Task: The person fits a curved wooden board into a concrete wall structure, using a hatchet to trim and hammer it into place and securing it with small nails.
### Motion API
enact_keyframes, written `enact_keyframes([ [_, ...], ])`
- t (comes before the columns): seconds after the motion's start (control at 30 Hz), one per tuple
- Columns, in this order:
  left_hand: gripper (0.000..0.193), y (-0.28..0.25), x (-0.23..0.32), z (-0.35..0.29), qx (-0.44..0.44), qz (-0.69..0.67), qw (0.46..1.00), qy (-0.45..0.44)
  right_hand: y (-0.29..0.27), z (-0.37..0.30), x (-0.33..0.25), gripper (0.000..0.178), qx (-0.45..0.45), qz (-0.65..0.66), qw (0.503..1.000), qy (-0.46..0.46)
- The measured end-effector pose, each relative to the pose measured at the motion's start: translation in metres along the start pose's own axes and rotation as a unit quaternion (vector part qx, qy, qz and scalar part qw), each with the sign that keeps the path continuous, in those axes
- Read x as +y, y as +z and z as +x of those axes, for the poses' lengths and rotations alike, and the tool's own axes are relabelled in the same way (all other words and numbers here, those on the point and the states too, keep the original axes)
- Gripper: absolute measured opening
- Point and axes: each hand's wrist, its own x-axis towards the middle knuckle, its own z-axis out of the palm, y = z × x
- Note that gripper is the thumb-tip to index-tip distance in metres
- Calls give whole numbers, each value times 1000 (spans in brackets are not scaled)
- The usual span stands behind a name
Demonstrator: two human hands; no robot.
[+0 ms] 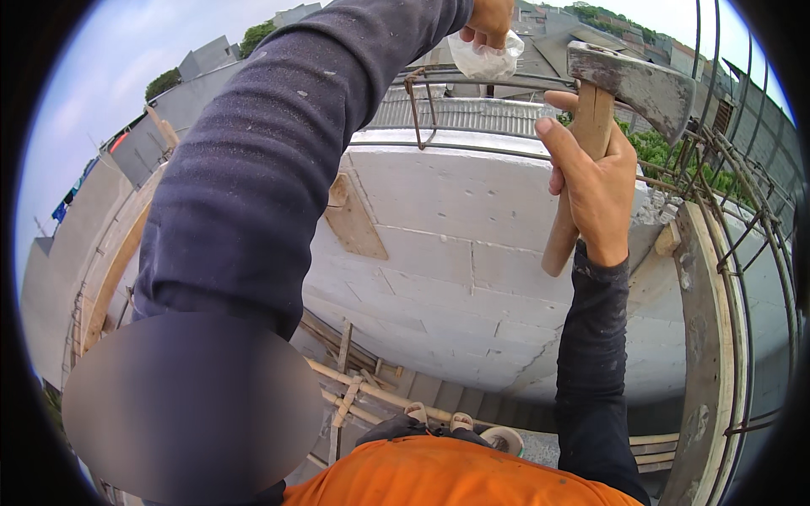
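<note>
My left hand (pixel 492 21) is raised at the top of the head view, partly cut off by the picture's upper edge. Its fingers pinch a crumpled clear plastic bag (pixel 485 59) that hangs over the rebar on the wall. My right hand (pixel 601 198) grips a hatchet (pixel 595 122) by its wooden handle, with the thumb and forefinger stretched out. The worn, whitish-stained metal head points up and to the right. Below both hands runs a wall of white blocks (pixel 430 190), with a horizontal rebar cage (pixel 422 114) along its top.
Upright rebar (pixel 759 228) and a wooden formwork board (pixel 704 354) stand at the right. A small plank (pixel 354 219) leans against the wall. Bamboo poles (pixel 405 403) cross near my feet, far down. Another board (pixel 118 261) rises at the left. Roofs lie beyond the wall.
</note>
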Motion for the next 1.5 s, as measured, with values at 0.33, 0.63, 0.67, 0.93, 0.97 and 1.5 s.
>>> enact_keyframes([
  [0.33,24,4,-6,-1,9,21,1000,5,16,101,-2,42,-86,-211,970,-87],
  [0.63,24,9,-6,-3,13,40,999,16,34,80,-51,19,-53,-189,980,31],
  [0.67,25,10,-5,-4,14,44,999,16,35,79,-51,18,-51,-190,980,25],
  [0.93,26,16,2,-7,29,71,997,19,34,83,-43,17,-43,-198,979,3],
  [0.97,26,17,2,-7,31,73,997,19,34,82,-43,17,-39,-200,979,0],
  [1.5,28,19,10,-30,87,145,986,15,35,83,-44,17,-21,-226,974,-12],
])
